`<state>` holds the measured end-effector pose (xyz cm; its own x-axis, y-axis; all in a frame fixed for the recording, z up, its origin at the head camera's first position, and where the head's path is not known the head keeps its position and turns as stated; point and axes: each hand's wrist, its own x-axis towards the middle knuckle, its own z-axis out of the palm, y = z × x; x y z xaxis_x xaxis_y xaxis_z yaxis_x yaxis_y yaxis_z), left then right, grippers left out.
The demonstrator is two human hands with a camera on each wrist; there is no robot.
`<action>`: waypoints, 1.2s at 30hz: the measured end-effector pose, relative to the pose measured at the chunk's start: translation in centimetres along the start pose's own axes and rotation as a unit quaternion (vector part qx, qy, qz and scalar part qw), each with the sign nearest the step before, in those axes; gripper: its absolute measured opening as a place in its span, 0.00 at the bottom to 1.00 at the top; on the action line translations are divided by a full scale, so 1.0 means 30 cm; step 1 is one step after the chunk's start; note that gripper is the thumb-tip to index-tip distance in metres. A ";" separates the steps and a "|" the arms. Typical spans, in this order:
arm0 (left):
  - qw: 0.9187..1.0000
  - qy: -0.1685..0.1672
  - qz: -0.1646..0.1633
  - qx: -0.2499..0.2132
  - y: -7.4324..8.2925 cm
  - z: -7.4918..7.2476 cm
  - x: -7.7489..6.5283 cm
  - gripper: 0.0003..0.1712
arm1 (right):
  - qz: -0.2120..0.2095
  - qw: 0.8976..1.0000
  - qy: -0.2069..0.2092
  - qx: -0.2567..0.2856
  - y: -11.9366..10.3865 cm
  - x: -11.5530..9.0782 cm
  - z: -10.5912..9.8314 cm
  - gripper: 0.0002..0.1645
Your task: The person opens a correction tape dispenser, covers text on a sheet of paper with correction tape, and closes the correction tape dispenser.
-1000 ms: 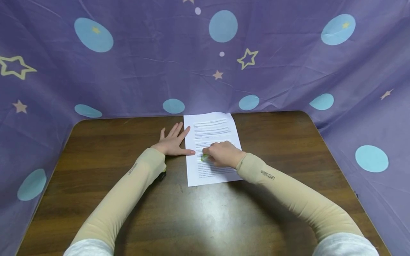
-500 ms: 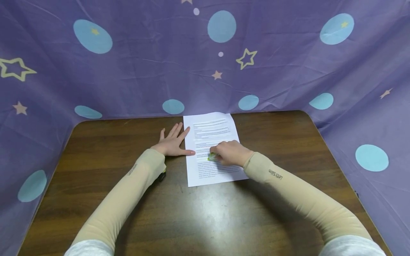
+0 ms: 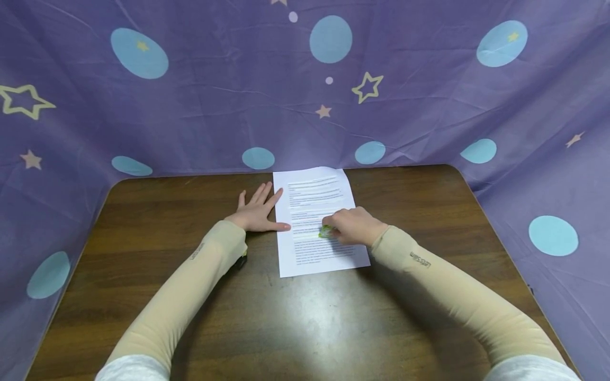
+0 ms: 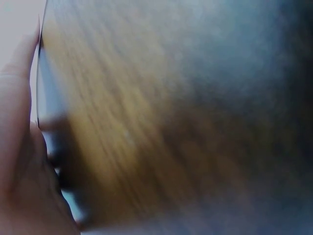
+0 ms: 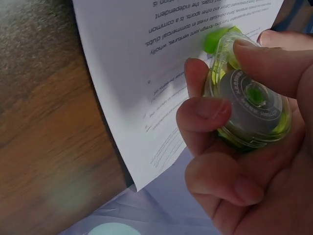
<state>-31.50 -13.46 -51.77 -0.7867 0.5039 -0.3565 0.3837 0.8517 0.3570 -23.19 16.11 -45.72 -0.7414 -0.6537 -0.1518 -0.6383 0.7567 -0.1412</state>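
A printed sheet of paper (image 3: 295,259) lies on the wooden table, reaching the curtain at the back. My right hand (image 3: 355,226) grips a clear green correction tape dispenser (image 5: 252,100), whose tip end is down at the text in the middle of the page. In the right wrist view the thumb and curled fingers close round its casing, and its grey reel shows through. Pale bands run between lines of print. My left hand (image 3: 254,213) lies flat with fingers spread at the sheet's left edge, thumb and forefinger reaching onto the paper.
The brown table (image 3: 305,328) extends around the sheet on both sides and toward me. A purple curtain (image 3: 214,95) with stars and blue spots hangs along the back and sides. A small dark object (image 3: 241,260) shows beneath the left sleeve's cuff.
My right hand has slid to the right across the page with the correction tape dispenser in its grip. The left hand and the sheet have stayed in place.
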 end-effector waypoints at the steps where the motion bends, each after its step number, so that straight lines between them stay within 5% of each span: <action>1: 1.000 0.000 0.002 -0.001 0.000 -0.001 -0.001 0.72 | 0.001 1.000 0.001 0.000 0.003 -0.004 -0.001 0.06; 36: 0.998 -0.001 0.023 -0.056 0.023 -0.032 -0.028 0.74 | 0.009 0.999 0.014 0.050 0.056 -0.069 -0.019 0.05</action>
<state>-31.05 -13.44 -50.39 -0.7687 0.5424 -0.3389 0.3630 0.8063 0.4671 -22.83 18.73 -45.10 -0.7594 -0.6380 -0.1275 -0.6016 0.7632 -0.2358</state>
